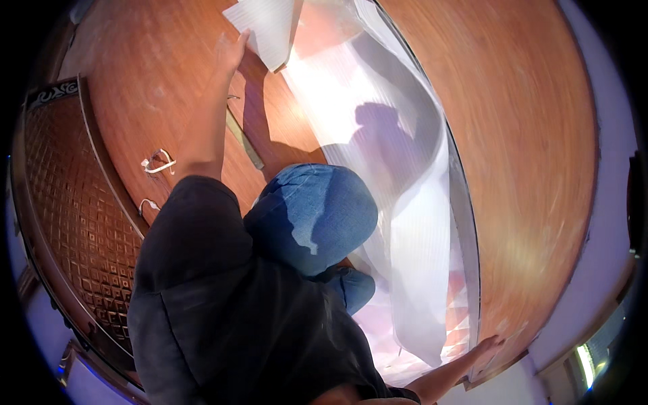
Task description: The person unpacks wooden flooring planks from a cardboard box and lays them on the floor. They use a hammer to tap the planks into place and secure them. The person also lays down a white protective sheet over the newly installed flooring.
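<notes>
A long, white, finely ribbed sheet [422, 270] runs from the far side down past my knees, bent and wavy along its right side. At the far end its raised, folded corner [260, 27] meets my left hand [233, 52], whose thumb and fingers close at the sheet's edge; part of the grip is hard to see. My right hand [489, 345] reaches out low on the right, fingers stretched against the wood-grain panel [520, 169]. Between them my bent knees in blue jeans [314, 216] press close to the sheet.
A flat, narrow strip [244, 138] lies on the wood-grain surface [155, 88] beside my left forearm. White cable pieces [158, 162] lie farther left. A dark wooden panel with raised diamond lattice [81, 223] stands at the left. A purple-lit wall [617, 135] borders the right.
</notes>
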Motion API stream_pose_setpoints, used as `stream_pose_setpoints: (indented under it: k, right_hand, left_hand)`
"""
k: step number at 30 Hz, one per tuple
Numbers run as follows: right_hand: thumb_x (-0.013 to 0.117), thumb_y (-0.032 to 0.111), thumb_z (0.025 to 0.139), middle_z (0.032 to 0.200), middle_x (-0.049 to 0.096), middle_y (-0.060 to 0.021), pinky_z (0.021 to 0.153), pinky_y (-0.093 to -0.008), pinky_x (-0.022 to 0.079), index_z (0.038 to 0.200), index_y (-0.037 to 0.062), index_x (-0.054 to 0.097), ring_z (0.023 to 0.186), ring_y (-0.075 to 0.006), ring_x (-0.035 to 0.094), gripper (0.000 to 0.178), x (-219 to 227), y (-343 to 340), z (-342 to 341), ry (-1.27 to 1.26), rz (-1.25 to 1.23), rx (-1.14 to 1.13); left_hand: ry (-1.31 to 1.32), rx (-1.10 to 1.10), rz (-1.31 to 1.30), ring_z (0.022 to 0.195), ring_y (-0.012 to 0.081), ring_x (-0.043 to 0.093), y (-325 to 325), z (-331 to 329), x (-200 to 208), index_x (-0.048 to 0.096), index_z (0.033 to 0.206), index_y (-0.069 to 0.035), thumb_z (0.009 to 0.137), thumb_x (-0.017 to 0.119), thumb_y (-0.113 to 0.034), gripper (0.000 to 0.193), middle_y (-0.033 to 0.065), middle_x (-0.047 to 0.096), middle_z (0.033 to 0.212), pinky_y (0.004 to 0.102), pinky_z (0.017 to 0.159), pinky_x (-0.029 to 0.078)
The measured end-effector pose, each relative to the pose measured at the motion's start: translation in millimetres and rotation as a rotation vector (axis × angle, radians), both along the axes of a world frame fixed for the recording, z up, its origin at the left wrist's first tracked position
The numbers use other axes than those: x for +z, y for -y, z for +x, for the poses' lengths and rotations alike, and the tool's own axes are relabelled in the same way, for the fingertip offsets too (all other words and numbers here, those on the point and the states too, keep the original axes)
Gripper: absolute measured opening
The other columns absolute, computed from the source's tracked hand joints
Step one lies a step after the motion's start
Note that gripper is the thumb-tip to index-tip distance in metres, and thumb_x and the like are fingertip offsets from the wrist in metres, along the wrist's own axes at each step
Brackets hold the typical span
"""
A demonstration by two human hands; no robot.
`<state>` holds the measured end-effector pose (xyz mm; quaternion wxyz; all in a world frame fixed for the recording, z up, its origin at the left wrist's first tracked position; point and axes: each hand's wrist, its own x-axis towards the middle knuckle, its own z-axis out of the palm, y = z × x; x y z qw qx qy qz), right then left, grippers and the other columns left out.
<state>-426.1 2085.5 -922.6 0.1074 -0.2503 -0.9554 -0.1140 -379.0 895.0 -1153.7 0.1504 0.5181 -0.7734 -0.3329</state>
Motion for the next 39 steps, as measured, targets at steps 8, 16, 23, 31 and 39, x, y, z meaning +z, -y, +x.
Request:
stream_pose_setpoints:
  k: [8, 16, 23, 31, 39]
  right_hand:
    - [0.089, 0.026, 0.077, 0.161, 0.030, -0.0273, 0.122, -0.0551, 0.023, 0.155, -0.0020, 0.031, 0.150, -0.0439, 0.027, 0.101, -36.7, 513.2, -43.3, 0.272, -0.525, 0.938]
    - [0.092, 0.031, 0.069, 0.156, 0.031, -0.0308, 0.115, -0.0580, 0.030, 0.150, -0.0036, 0.035, 0.138, -0.0486, 0.036, 0.104, -157.4, 695.7, -50.7, 0.279, -0.520, 0.931]
    - [0.075, 0.010, 0.070, 0.138, 0.055, -0.0130, 0.114, -0.0536, 0.031, 0.148, 0.0062, 0.046, 0.132, -0.0324, 0.046, 0.083, -269.5, 671.1, -44.1, 0.253, -0.258, 0.929]
    - [0.058, -0.009, 0.074, 0.107, 0.070, -0.0179, 0.094, -0.0474, 0.049, 0.122, 0.0057, 0.067, 0.105, -0.0390, 0.063, 0.051, -158.4, 556.5, -40.5, 0.180, -0.532, 0.758]
    - [0.048, -0.005, 0.075, 0.113, 0.072, -0.0230, 0.097, -0.0429, 0.053, 0.117, -0.0011, 0.070, 0.110, -0.0379, 0.069, 0.048, -74.1, 463.5, -4.1, 0.052, -0.611, 0.577]
  left_hand:
    - [0.037, -0.668, 0.086, 0.145, 0.0351, 0.039, -122.3, -187.7, -76.7, 0.046, 0.151, -0.008, 0.098, 0.051, -0.063, 0.076, 0.0187, 0.042, 0.158, 0.0473, 0.119, 0.029]
    - [0.476, -0.952, -0.343, 0.144, 0.0395, 0.029, -142.8, -168.6, -102.3, 0.055, 0.141, -0.005, 0.092, 0.059, -0.033, 0.057, 0.0201, 0.045, 0.149, 0.0554, 0.115, 0.025]
    - [0.386, -0.978, -0.406, 0.144, 0.0359, 0.030, -125.9, -148.5, -124.8, 0.055, 0.142, -0.010, 0.092, 0.058, -0.033, 0.055, 0.0189, 0.043, 0.152, 0.0524, 0.114, 0.025]
    - [-0.288, -0.944, -0.141, 0.147, 0.0329, 0.036, -145.5, -169.0, -31.4, 0.036, 0.156, -0.024, 0.089, 0.074, -0.017, 0.078, 0.0113, 0.037, 0.159, 0.0504, 0.121, 0.027]
    - [0.079, -1.421, -0.607, 0.147, 0.0349, 0.035, -211.6, -143.1, 13.2, 0.032, 0.158, -0.026, 0.085, 0.062, 0.006, 0.086, 0.0164, 0.034, 0.161, 0.0504, 0.122, 0.027]
